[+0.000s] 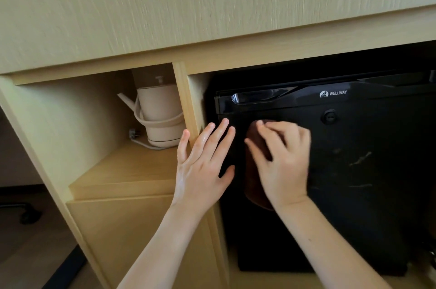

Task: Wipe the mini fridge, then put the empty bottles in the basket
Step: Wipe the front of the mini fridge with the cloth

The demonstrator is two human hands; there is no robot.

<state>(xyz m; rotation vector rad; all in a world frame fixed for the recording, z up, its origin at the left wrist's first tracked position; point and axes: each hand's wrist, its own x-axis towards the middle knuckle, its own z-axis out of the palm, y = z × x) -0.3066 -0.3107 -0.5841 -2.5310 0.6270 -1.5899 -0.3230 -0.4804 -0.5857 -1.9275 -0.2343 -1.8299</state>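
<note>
Your left hand [203, 166] lies flat, fingers spread, at the left edge of the black mini fridge [354, 170], marked WELLWAY, in the right compartment of the wooden cabinet [118, 229]. Your right hand [283, 161], fingers bent, holds a dark brown cloth [253, 184] against its door

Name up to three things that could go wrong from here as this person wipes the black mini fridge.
1. The pale smears on the mini fridge door lie right of the brown cloth under the right hand; they could get missed.
2. The left hand lies flat, bare, at the glossy door's edge and may leave fresh prints.
3. Much of the cloth hangs below the hand and might slip.
</note>
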